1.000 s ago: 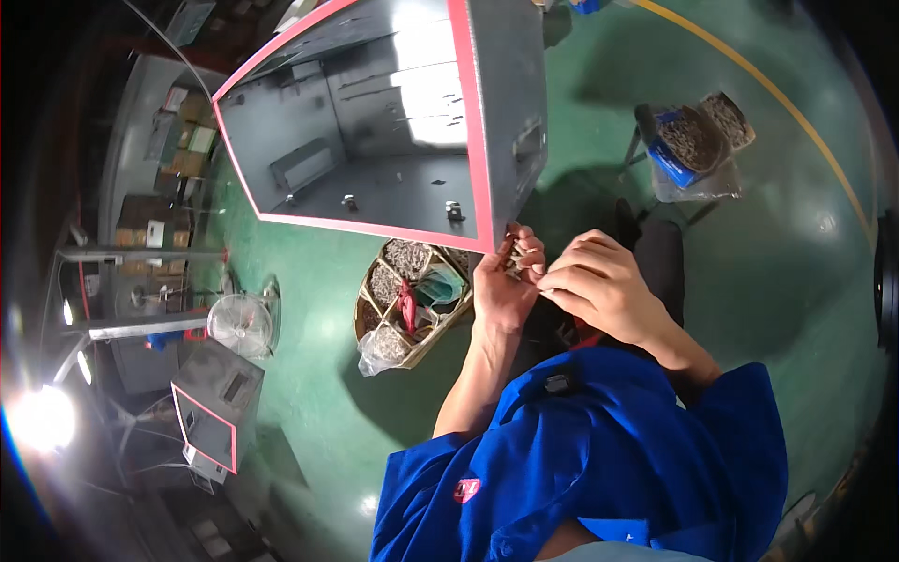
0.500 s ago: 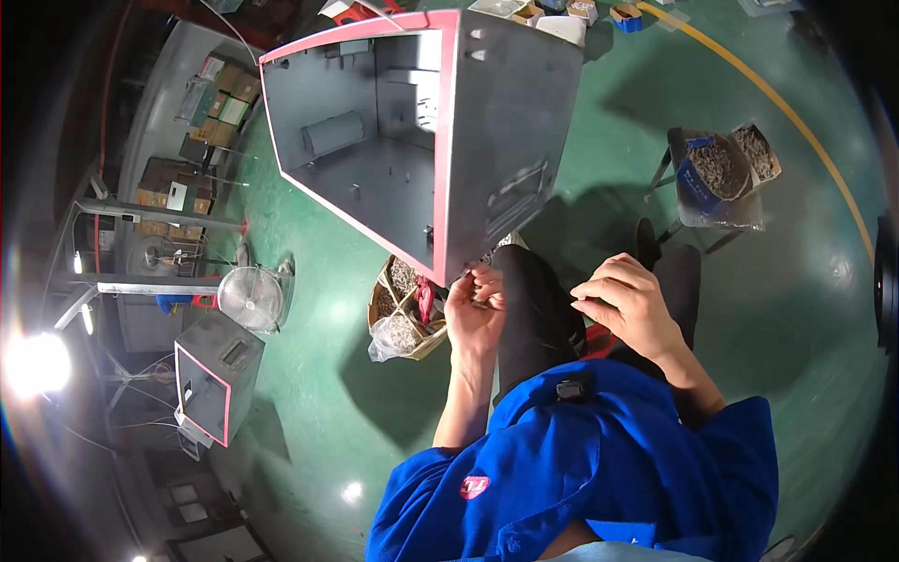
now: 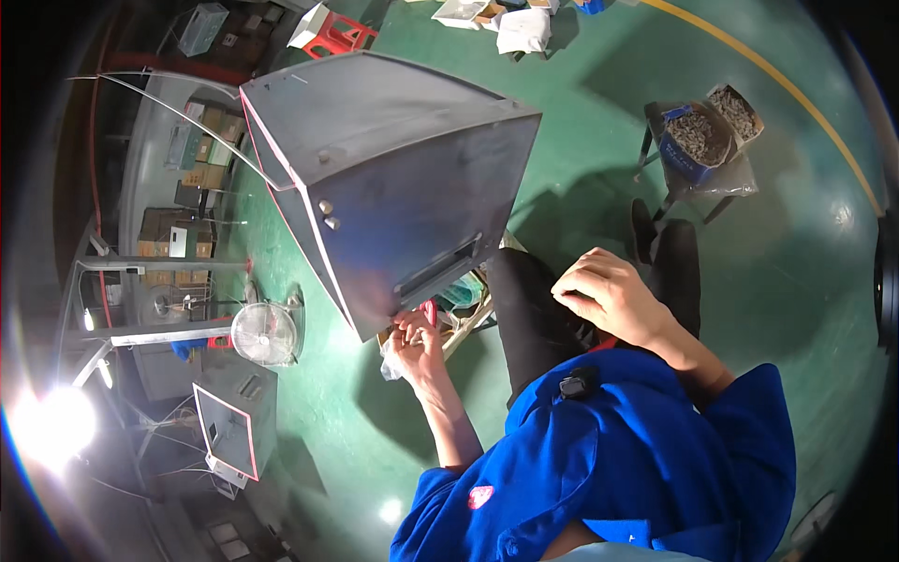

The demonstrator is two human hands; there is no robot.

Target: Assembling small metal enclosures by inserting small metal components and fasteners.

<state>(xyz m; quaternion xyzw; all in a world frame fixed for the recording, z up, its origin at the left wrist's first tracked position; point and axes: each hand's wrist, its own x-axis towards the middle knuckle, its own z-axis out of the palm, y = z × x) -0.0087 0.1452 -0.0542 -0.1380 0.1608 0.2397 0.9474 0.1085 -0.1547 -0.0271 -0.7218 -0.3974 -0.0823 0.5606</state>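
A large grey metal cabinet (image 3: 440, 197) with pink edging hangs tilted before me, one side face toward me. Two small pale knobs (image 3: 328, 214) sit on that face near the pink edge. At the cabinet's lower edge, near its bottom corner, is my left hand (image 3: 419, 356), its fingers curled in; whatever they hold is hidden. Over my lap my right hand (image 3: 609, 295) is closed, thumb against fingers, apart from the cabinet. Anything inside it is too small to make out. Partly behind the left hand and cabinet stands a basket (image 3: 459, 339) with a red item.
On the right, a stool (image 3: 716, 178) carries a blue tub (image 3: 688, 150) and a carton of small grey parts. A standing fan (image 3: 264, 333) and another pink-edged cabinet (image 3: 234, 421) are at left. A red stool (image 3: 339, 36) stands behind the hanging cabinet, which a curved rod (image 3: 201, 131) crosses.
The hanging cabinet has turned, its open front swinging away to the left and its side face coming toward me. My left hand has moved left and down with its corner. My right hand has barely moved.
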